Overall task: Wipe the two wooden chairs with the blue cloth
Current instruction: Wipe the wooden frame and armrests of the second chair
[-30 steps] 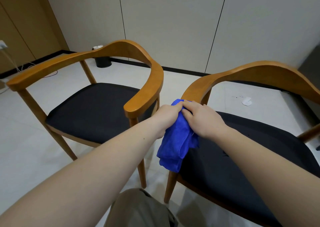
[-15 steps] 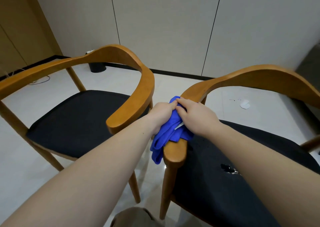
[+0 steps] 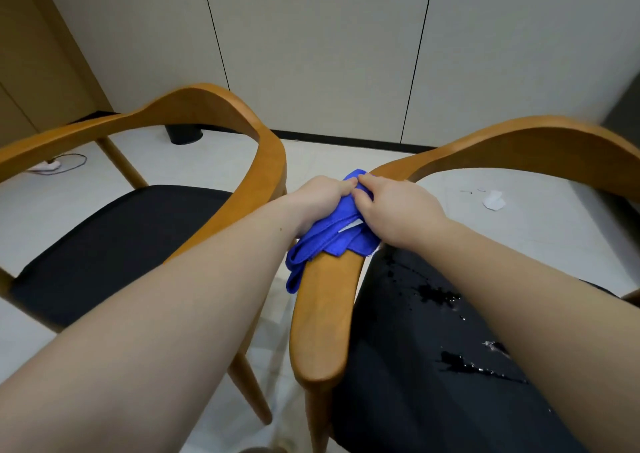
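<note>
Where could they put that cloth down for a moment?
Free: the left chair's black seat, inside its curved armrest, and the near end of the right chair's armrest below the blue cloth. Crowded: higher up, where left hand and right hand hold the cloth; that chair's seat is splashed wet.

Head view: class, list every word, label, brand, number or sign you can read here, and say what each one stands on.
No text in this view can be read.
On the blue cloth, a white tag: too small to read.
On the floor, a white paper scrap: no print can be made out.
On the left chair and right chair: no marks show.
</note>
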